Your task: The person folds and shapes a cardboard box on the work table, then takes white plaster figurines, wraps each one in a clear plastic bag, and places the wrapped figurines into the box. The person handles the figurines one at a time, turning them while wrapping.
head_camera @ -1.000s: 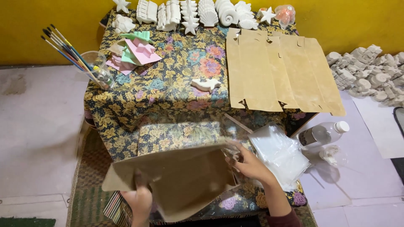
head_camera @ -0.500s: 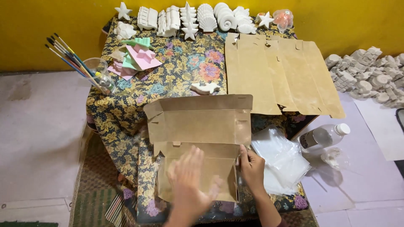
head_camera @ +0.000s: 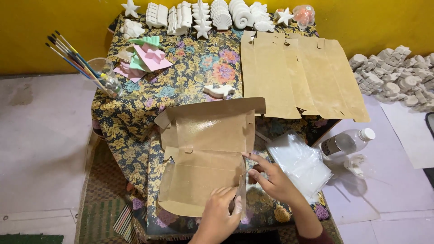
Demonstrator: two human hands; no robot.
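A brown cardboard box blank (head_camera: 205, 158) lies unfolded on the near part of the floral tablecloth (head_camera: 194, 68), its lid flap raised toward the far side. My left hand (head_camera: 221, 212) presses on the box's near right corner, fingers bent against the upright right side flap. My right hand (head_camera: 271, 178) sits just right of that flap, fingertips touching its outer face. A small white plaster dolphin figure (head_camera: 220, 91) lies just beyond the box.
Flat brown box blanks (head_camera: 303, 72) lie at the right. Clear plastic bags (head_camera: 300, 162), a plastic bottle (head_camera: 348, 142), a cup of paintbrushes (head_camera: 101, 81), pink and green moulds (head_camera: 147, 56), white plaster figures (head_camera: 212, 16) along the yellow wall, more plaster pieces (head_camera: 398, 77) on the floor.
The folded box came down onto the table and opened flat with its lid up. My left hand moved from the middle to the near right corner; the right hand stays at the side flap.
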